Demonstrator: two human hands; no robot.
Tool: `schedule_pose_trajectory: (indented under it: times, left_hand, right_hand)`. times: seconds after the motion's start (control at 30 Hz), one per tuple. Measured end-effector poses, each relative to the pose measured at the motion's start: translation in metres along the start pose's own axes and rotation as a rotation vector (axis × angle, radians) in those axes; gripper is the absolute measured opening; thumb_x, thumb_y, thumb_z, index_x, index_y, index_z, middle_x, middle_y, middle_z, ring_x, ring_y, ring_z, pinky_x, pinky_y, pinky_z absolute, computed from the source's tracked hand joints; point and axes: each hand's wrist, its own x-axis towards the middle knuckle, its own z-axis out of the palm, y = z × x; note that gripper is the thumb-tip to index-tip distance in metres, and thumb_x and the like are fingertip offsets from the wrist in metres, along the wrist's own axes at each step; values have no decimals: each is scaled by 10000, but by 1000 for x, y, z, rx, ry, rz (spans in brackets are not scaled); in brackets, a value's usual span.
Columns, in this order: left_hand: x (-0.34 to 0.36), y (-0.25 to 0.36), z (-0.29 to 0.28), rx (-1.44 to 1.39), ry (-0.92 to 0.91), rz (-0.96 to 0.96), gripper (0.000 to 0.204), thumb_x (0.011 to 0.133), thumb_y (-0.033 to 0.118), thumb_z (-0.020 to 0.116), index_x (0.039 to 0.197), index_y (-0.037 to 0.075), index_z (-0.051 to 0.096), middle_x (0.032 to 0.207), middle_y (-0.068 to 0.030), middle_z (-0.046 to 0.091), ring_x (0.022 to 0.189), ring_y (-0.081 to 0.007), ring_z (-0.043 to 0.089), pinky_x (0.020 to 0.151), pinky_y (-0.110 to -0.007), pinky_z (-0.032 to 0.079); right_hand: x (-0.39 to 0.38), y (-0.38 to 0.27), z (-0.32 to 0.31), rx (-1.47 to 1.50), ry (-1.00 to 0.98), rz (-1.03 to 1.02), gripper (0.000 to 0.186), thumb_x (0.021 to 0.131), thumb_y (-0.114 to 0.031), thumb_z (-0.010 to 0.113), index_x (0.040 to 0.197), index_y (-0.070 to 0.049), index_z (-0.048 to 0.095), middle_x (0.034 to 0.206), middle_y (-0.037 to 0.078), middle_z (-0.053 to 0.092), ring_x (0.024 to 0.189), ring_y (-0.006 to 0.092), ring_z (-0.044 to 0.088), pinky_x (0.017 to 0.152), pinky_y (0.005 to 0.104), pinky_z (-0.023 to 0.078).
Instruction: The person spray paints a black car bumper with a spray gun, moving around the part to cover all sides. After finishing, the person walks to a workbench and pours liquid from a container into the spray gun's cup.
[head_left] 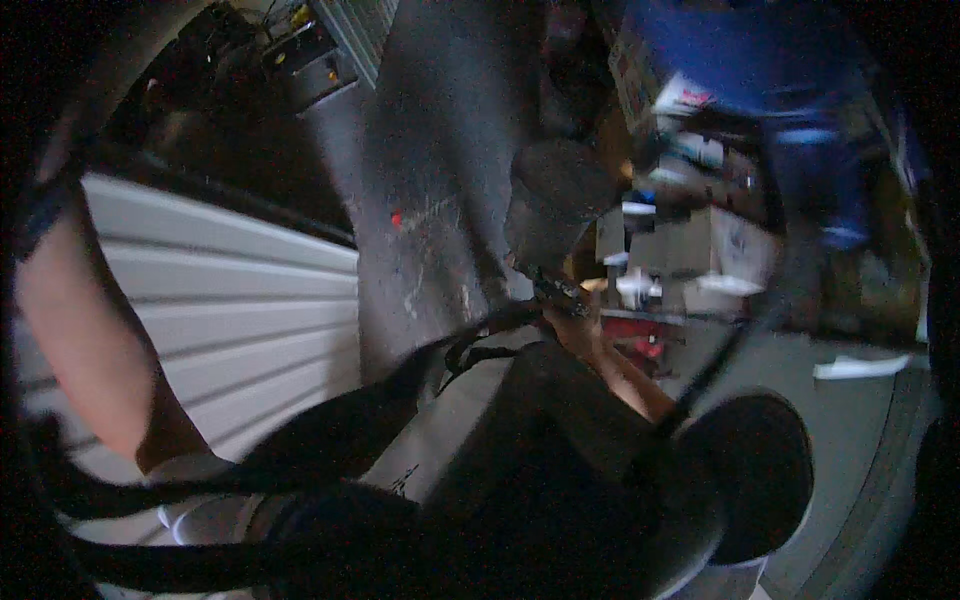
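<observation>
My left forearm (90, 330) is raised along the left side, with a dark band at the wrist. Beyond the band, shadow at the rim hides the fingers of my left hand. My right forearm (630, 385) reaches forward from the lower right. My right hand (572, 318) is dim and smeared, so its grip cannot be made out. Right beside it is a dark grey, rounded thing (560, 195), perhaps a container; whether I hold it is unclear. Dark straps and a light grey panel cross the clothing on my front.
White ribbed panelling (230, 290) stands on the left. A grey floor (410, 270) with a small red thing (396, 219) stretches ahead. Cardboard boxes (735, 250) and blue material (740, 50) fill the right. A white strip (860, 368) lies on a grey surface (830, 420).
</observation>
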Motion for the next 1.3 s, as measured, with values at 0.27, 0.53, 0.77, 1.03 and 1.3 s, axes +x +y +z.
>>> schedule_pose_trajectory:
  times: [0.27, 0.53, 0.77, 1.03, 1.3]
  left_hand:
    - [225, -44, -250, 82, 27, 108, 418, 964, 219, 627, 1331, 21, 610, 1231, -95, 675, 1059, -192, 648, 910, -327, 527]
    - [433, -221, -315, 258, -327, 465, 310, 959, 245, 671, 1208, 60, 680, 1054, -82, 720, 906, -256, 674, 844, -382, 532]
    - [644, -258, -396, 357, -428, 400, 589, 811, 228, 803, 1323, 36, 585, 1342, -182, 603, 1245, -331, 576, 1087, -397, 436]
    - [855, -318, -471, 441, -503, 798, 928, 698, 245, 888, 1480, 59, 425, 1567, -165, 354, 1417, -366, 386, 1157, -450, 353]
    - [1045, -407, -606, 336, -403, 909, 860, 663, 369, 890, 1377, 41, 542, 1430, -181, 543, 1282, -390, 550, 1054, -468, 456]
  right_hand:
    - [260, 31, -48, 1059, 82, 144, 327, 1010, -149, 556, 1325, -60, 556, 1344, 159, 598, 1295, 313, 540, 889, 518, 533]
    - [488, -47, -87, 478, 371, 213, 362, 932, -97, 641, 1289, -71, 584, 1164, 122, 636, 1134, 317, 586, 1001, 491, 466]
    - [658, -143, -146, -97, 469, 109, 635, 844, -128, 787, 1412, -71, 509, 1244, 173, 604, 994, 294, 657, 834, 412, 554]
    - [920, -150, -222, -392, 415, -225, 595, 880, -107, 751, 1438, -150, 549, 1229, 145, 541, 1045, 281, 607, 827, 377, 536]
    - [1156, -181, -304, -24, 163, -214, 565, 881, -101, 738, 1418, -130, 566, 1188, 123, 697, 1037, 232, 671, 921, 372, 526]
